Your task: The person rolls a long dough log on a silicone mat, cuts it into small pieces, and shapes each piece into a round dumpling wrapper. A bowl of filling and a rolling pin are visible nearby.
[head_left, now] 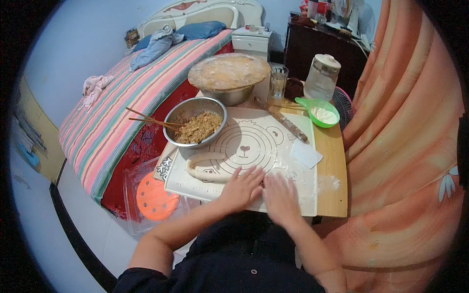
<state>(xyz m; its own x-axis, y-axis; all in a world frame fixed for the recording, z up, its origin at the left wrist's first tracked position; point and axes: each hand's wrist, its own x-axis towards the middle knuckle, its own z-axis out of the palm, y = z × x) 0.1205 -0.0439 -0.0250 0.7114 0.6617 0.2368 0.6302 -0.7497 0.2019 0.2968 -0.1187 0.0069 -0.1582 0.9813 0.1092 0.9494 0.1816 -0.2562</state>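
Pressing flat on the pale silicone kneading mat (273,141) printed with circles and a bear face, the left hand (241,188) and the right hand (279,196) lie side by side at the mat's near edge, fingers spread open and holding nothing; the right one is blurred. A curved rope of white dough (205,168) lies on the mat just left of the left hand, apart from it. Behind it stands a steel bowl of brown minced filling (196,122) with wooden chopsticks (149,119) resting on its rim. A wooden rolling pin (288,123), a white plastic scraper (306,154) and a green scoop of flour (320,112) sit to the right.
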